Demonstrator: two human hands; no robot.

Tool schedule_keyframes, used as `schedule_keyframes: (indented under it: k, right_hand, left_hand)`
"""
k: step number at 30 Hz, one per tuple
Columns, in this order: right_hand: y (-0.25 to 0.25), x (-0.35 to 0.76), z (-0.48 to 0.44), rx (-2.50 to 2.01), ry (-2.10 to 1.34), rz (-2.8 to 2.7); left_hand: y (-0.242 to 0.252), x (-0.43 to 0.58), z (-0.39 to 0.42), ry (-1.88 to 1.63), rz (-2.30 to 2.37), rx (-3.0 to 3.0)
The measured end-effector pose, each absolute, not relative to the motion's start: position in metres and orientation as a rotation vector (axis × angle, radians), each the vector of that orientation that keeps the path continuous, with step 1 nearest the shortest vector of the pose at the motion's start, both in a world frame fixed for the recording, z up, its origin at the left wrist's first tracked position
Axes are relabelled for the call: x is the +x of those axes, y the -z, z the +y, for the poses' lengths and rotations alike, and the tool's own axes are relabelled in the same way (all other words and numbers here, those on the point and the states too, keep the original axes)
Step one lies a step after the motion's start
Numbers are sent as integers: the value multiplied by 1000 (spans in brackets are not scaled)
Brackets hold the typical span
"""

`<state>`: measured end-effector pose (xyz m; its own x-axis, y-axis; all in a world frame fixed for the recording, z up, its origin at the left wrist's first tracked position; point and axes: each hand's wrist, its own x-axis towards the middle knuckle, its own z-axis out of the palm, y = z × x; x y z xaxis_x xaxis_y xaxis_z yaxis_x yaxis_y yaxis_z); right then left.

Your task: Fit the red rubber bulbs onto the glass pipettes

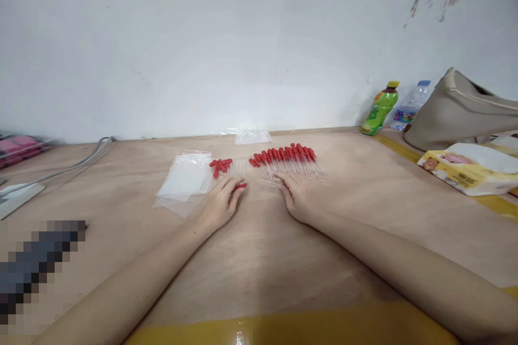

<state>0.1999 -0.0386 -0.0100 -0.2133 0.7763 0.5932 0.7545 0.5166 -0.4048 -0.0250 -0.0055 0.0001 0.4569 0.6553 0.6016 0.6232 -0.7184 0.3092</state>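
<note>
My left hand [222, 202] is closed with a red rubber bulb [240, 186] pinched between thumb and fingers. My right hand [298, 197] is closed in a pinch on a thin clear tube [267, 181], which points left toward the bulb without touching it. Just beyond my left hand lie a small pile of loose red rubber bulbs [220, 165] and several bare clear tubes [239, 167]. Past my right hand, a row of red-capped droppers [285, 154] lies side by side, their clear stems toward me.
Clear zip bags [186, 175] lie left of the bulbs, and another bag [253, 137] is by the wall. At right stand a green bottle [380, 109], a water bottle [410, 105], a beige bag [453, 113] and a tissue pack [469, 170]. A grey cable [76, 163] runs at left.
</note>
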Motion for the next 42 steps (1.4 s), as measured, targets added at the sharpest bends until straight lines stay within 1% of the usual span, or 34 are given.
schedule_keyframes:
  k: [8, 16, 29, 42]
  right_hand:
    - [8, 198, -44, -1083, -23, -2128]
    - [8, 197, -44, -1058, 13, -2187]
    - [8, 198, -43, -1044, 78, -2158]
    - [9, 197, -43, -998, 245, -2186]
  left_hand:
    - [-15, -12, -22, -988, 1131, 2602]
    - [-3, -10, -18, -898, 987, 2340]
    - [4, -13, -12, -1030, 981, 2155]
    - [-3, -10, -19, -925, 1023, 2203]
